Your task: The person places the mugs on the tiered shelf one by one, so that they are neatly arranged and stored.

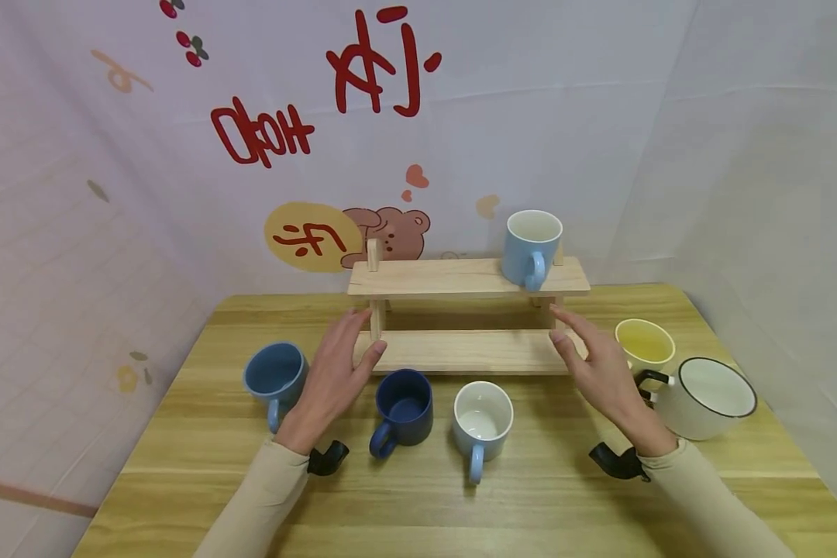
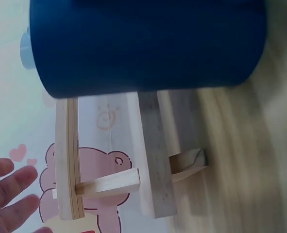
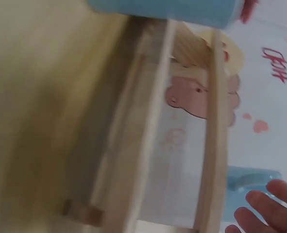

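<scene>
A two-tier wooden shelf [image 1: 453,353] stands at the back of the table, with a light blue mug [image 1: 519,252] upright on the right of its top board. My left hand [image 1: 335,368] is by the shelf's left post, fingers extended and thumb spread, holding nothing. On the opposite side my right hand [image 1: 600,372] reaches toward the right post, its fingers loosely extended and also without an object. In front of the lower board stand a navy mug [image 1: 418,422] and a light blue mug with a white inside [image 1: 488,446], handles toward me. The navy mug [image 2: 148,53] looms large in the left wrist view.
Left of my left hand stands a blue mug [image 1: 286,380]. Beyond my right wrist are a yellow cup [image 1: 652,353] and a white mug [image 1: 697,411] with a dark rim and black handle, tilted over. A printed cloth [image 1: 565,116] hangs behind the table.
</scene>
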{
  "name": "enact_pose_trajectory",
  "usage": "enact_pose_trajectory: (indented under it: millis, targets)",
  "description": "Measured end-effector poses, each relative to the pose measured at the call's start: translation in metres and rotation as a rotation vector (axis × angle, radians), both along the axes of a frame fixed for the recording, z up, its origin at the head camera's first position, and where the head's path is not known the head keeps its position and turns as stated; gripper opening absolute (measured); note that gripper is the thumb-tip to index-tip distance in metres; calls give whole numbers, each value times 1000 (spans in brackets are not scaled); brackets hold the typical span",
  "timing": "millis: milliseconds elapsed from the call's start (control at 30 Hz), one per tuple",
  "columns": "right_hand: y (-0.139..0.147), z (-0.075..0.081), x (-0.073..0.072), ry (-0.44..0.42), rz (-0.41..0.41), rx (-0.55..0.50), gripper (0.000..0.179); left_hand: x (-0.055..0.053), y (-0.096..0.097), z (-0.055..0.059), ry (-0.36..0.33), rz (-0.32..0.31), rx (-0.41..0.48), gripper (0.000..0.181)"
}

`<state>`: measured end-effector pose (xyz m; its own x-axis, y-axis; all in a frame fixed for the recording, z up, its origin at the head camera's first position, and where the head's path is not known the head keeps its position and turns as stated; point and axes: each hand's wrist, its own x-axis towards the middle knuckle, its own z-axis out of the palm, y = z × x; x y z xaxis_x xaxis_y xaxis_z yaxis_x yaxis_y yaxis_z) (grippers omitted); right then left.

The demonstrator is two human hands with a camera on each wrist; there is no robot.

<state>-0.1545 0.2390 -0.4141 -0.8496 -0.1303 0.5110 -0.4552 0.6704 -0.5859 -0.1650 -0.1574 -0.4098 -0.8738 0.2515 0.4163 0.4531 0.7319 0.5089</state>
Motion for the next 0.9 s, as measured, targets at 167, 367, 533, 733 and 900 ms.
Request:
enact_pose_trajectory:
  millis: [167,367,533,733,900]
  targets:
    - [2,-20,10,61,69,179,43,18,-6,-2,-16,-3,41,57]
    - [6,-37,15,62,130,359,52,37,-16,-7,-55,-43,78,52]
    - [8,-47,18,6,141,473,59,50,-26,-13,-86,-92,104,44]
    - [11,-57,19,-35,147,528,63,63,-35,-21,-229,-139,139,38]
    - [12,-59,19,-72,152,546,66,70,-43,-25,-397,-229,188,33]
